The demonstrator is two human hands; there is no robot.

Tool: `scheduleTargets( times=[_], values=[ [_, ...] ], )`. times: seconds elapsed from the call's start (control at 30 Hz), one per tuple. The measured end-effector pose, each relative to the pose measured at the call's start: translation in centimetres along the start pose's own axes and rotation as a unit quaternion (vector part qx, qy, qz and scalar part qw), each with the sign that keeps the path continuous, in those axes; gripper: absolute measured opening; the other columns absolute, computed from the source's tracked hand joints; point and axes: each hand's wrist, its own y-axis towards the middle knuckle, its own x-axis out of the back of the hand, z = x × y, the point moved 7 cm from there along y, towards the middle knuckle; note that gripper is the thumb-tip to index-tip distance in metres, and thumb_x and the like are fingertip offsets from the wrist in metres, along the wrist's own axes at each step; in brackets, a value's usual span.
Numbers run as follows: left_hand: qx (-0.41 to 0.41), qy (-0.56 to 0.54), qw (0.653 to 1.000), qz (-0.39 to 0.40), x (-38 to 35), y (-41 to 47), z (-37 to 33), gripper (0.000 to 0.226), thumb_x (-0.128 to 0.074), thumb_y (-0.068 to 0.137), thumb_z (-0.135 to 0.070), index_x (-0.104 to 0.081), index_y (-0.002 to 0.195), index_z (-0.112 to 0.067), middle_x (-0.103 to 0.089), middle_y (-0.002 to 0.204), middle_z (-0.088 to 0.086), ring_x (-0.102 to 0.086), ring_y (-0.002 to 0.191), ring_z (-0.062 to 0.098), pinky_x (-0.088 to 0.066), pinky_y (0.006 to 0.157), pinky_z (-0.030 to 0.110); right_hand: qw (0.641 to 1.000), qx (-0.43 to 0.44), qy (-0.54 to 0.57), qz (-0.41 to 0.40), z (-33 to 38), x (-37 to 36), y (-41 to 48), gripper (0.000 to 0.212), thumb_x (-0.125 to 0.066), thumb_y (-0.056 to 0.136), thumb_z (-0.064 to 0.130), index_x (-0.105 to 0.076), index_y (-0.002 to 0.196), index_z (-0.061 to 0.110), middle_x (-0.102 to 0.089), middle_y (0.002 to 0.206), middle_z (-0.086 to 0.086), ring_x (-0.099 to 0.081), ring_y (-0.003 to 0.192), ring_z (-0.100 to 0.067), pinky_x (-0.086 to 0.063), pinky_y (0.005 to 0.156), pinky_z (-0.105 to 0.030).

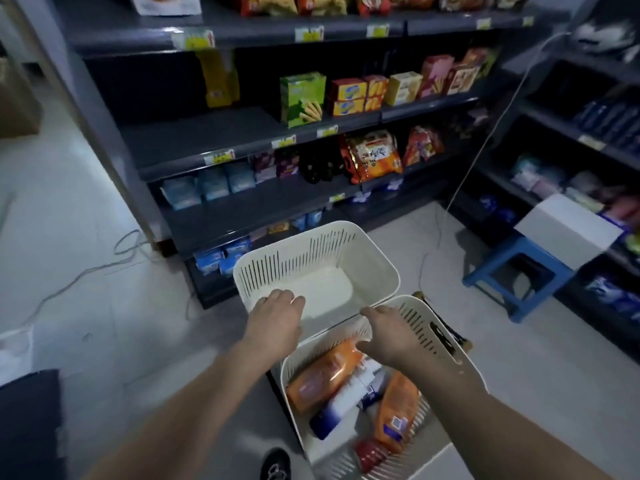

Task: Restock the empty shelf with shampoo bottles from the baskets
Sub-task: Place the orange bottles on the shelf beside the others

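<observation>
Two white slotted baskets stand on the floor in front of the shelves. The far basket (pixel 377 258) has nothing inside. The near basket (pixel 446 344) holds two orange shampoo bottles (pixel 322 379) (pixel 396 410), a white and blue bottle (pixel 346 407) and a small red bottle (pixel 369 453), all lying down. My left hand (pixel 277 317) rests over the near rim of the far basket, fingers spread, holding nothing. My right hand (pixel 391 334) hovers over the near basket's far rim, fingers apart. The bare stretch of shelf (pixel 194 140) is at the left of the second shelf.
Dark shelving (pixel 263 202) carries snack boxes, noodle packs and blue packets. A blue stool (pixel 519 275) bearing a white box (pixel 568 230) stands at the right. Cables trail over the floor at left and behind the baskets. A black shoe (pixel 275 464) is at the bottom.
</observation>
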Motion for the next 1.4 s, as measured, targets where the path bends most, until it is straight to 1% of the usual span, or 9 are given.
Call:
scheduleTargets(
  times=[0.2,0.43,0.6,0.67,0.8,1.0,1.13,1.23,1.4],
  values=[
    [-0.107,0.000,0.993,0.055,-4.9,3.0,-5.8,0.031,-0.059,0.085,-0.020,-0.055,0.115,-0.015,-0.055,0.116,0.006,-0.046,0.116,0.027,-0.040,0.092,0.035,0.994,-0.098,0.039,0.026,-5.8,-3.8,0.2,0.065,-0.070,0.083,0.040,-0.045,0.141,0.021,-0.049,0.142,-0.007,-0.046,0.129,-0.026,-0.044,0.105,-0.039],
    [-0.164,0.063,0.982,0.067,-10.2,3.6,-9.1,0.044,-0.050,0.088,-0.014,-0.047,0.131,-0.014,-0.052,0.127,0.008,-0.036,0.124,0.032,-0.030,0.105,0.040,0.986,-0.145,0.030,0.082,-11.1,-8.9,-0.4,0.043,-0.060,0.090,0.029,-0.052,0.131,0.021,-0.053,0.135,-0.007,-0.052,0.121,-0.025,-0.048,0.100,-0.039],
    [-0.185,0.132,0.973,0.039,-13.8,2.8,-10.8,0.065,-0.047,0.089,-0.023,-0.028,0.149,-0.006,-0.015,0.160,0.017,-0.011,0.147,0.040,0.000,0.112,0.058,0.973,-0.179,0.066,0.130,-13.2,-12.5,-0.2,0.050,-0.062,0.084,0.038,-0.050,0.129,0.019,-0.056,0.130,-0.012,-0.050,0.121,-0.032,-0.046,0.100,-0.041],
    [-0.204,0.147,0.967,0.051,-17.0,2.0,-11.5,0.064,-0.041,0.089,-0.025,-0.026,0.146,-0.001,-0.011,0.157,0.020,-0.018,0.146,0.038,-0.004,0.116,0.061,0.967,-0.195,0.090,0.139,-13.5,-14.0,-0.2,0.060,-0.065,0.083,0.037,-0.042,0.135,0.018,-0.051,0.135,-0.013,-0.049,0.123,-0.033,-0.044,0.102,-0.045],
    [-0.097,0.040,0.983,0.148,-21.7,1.3,-11.0,0.072,-0.084,0.054,-0.019,-0.064,0.121,-0.003,-0.064,0.126,0.017,-0.062,0.115,0.031,-0.056,0.087,0.040,0.951,-0.236,0.156,0.122,-14.0,-16.4,0.1,0.083,-0.073,0.080,0.036,-0.022,0.143,0.019,-0.037,0.144,-0.015,-0.046,0.128,-0.037,-0.047,0.101,-0.051],
    [0.085,-0.021,0.987,0.137,-24.3,2.3,-8.5,0.079,-0.084,0.059,-0.029,-0.056,0.129,-0.004,-0.062,0.125,0.013,-0.063,0.105,0.030,-0.054,0.082,0.043,0.933,-0.305,0.176,0.080,-14.5,-18.3,0.8,0.123,-0.079,0.073,0.052,0.004,0.153,0.011,-0.009,0.156,-0.022,-0.034,0.137,-0.040,-0.043,0.103,-0.047],
    [0.114,-0.071,0.978,0.158,-26.2,2.7,-7.6,0.068,-0.046,0.084,-0.055,-0.040,0.140,-0.018,-0.054,0.133,0.008,-0.051,0.116,0.030,-0.041,0.097,0.042,0.924,-0.317,0.205,0.055,-14.9,-19.0,0.9,0.131,-0.085,0.070,0.042,0.009,0.155,0.009,-0.003,0.160,-0.021,-0.027,0.142,-0.041,-0.037,0.110,-0.046],
    [0.152,-0.140,0.963,0.175,-26.3,2.8,-7.3,0.051,-0.030,0.088,-0.056,-0.051,0.123,-0.025,-0.060,0.126,0.006,-0.052,0.112,0.030,-0.042,0.095,0.041,0.890,-0.352,0.286,0.049,-15.6,-19.6,1.1,0.135,-0.089,0.065,0.033,0.009,0.155,0.011,-0.007,0.162,-0.017,-0.023,0.145,-0.040,-0.030,0.115,-0.047],
    [0.245,-0.250,0.921,0.172,-25.4,1.8,-8.5,0.034,-0.050,0.078,-0.052,-0.059,0.099,-0.028,-0.064,0.096,-0.006,-0.060,0.085,0.015,-0.051,0.078,0.033,0.805,-0.423,0.417,0.007,-17.1,-20.0,1.7,0.125,-0.088,0.061,0.020,-0.005,0.154,0.011,-0.028,0.152,-0.018,-0.037,0.137,-0.040,-0.037,0.111,-0.047]
  ],
)
